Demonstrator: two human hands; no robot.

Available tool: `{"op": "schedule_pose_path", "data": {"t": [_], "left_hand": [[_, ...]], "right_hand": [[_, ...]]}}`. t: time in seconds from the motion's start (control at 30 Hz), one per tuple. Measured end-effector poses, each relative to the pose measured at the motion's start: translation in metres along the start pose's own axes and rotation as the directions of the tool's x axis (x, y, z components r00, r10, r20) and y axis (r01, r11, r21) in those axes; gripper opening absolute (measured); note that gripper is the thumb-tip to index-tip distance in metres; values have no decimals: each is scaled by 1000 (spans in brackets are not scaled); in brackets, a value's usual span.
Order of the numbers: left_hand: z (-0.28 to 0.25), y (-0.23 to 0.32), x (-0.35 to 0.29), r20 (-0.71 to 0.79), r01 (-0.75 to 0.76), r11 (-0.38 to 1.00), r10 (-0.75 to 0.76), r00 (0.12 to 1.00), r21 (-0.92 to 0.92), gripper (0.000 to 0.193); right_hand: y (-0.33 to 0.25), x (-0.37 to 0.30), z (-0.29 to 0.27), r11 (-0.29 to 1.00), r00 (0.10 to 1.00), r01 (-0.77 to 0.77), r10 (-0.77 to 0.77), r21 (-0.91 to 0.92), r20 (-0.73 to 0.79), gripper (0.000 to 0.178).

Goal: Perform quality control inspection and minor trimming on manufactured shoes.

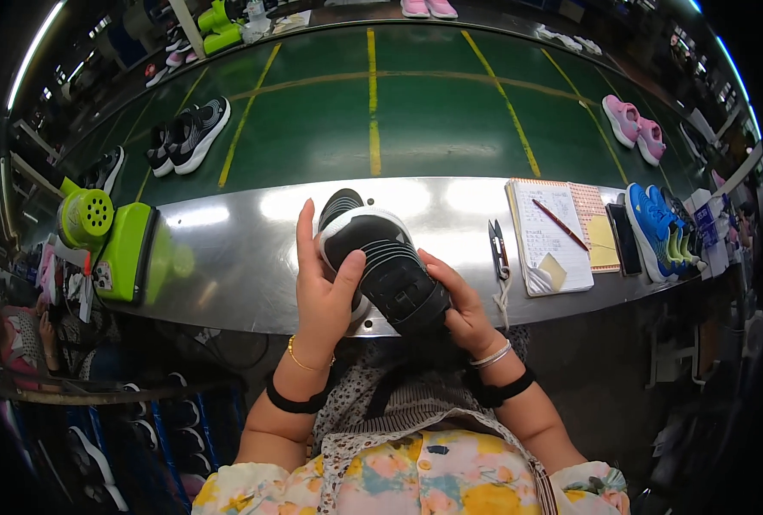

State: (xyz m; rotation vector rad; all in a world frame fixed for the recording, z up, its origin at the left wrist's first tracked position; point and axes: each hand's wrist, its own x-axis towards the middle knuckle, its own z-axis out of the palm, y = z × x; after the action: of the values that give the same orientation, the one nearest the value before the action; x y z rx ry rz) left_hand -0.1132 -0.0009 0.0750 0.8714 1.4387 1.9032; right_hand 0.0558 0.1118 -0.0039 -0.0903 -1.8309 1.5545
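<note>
A black sneaker (392, 270) with pale stripes across its upper and a white sole edge is held up above the metal bench, tilted with its toe away from me. My left hand (323, 287) is closed along its left side, thumb pressed on the upper and fingers reaching up past the toe. On the other side, near the heel, my right hand (461, 300) grips the same sneaker with thumb and fingers. Partly hidden beneath it is a second black sneaker (342, 202), of which the far end shows.
Thread snips (499, 249), an open notebook (557, 236) with a pen, a phone (623, 239) and blue sneakers (647, 232) lie to the right. A lime-green machine (128, 253) stands left. Beyond the metal bench (227, 292), a green conveyor belt (313, 112) carries black sneakers (194, 137) and pink sneakers (635, 129).
</note>
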Motion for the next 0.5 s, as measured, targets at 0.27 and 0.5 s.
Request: {"op": "schedule_pose_path", "data": {"t": [0.27, 0.5], "left_hand": [[-15, -21, 5, -121, -211, 965, 230, 965, 154, 50], [-14, -18, 5, -118, -196, 966, 217, 969, 167, 50]], "right_hand": [[-12, -2, -55, 437, 936, -316, -4, -842, -353, 35], [-2, 0, -59, 338, 924, -382, 113, -860, -365, 24]]}}
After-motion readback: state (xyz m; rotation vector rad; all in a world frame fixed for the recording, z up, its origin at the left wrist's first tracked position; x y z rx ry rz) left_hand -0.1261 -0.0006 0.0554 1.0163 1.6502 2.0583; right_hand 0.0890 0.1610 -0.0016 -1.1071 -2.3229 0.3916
